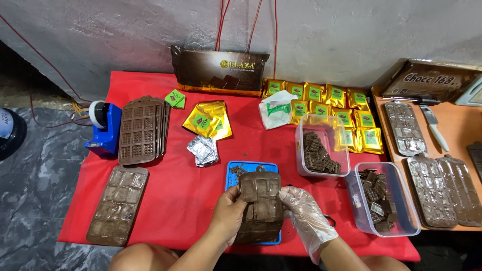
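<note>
Head view: the left hand (228, 213) and the right hand (306, 216), the latter in a clear plastic glove, hold a brown chocolate mould (260, 203) between them. The left fingers are clamped on the mould's left edge; the right fingers are clamped on its right edge. The mould is held just above a blue tray (241, 168), which lies on the red cloth (186, 195) covering the tabletop — near the front edge, in the middle.

Surrounding items:
- Left of the hands, a filled mould (118, 205) lies flat on the cloth. Behind it sits a stack of empty moulds (142, 129), and beside that a blue tape dispenser (104, 128).
- Behind the tray lie crumpled silver foil wrappers (203, 149), gold foil pouches (207, 119) with green labels, and a few loose green labels (175, 99).
- Right of the tray stand two clear plastic boxes — the rear box (321, 145) and the front box (384, 198) — both holding chocolate pieces.
- More gold pouches (346, 118) lie in rows behind the boxes, next to a white plastic bag (276, 108).
- A large dark chocolate packet (218, 70) leans against the grey wall (351, 35).
- On the orange side table (459, 128) at the right lie further filled moulds (442, 190) and a knife (434, 128).
</note>
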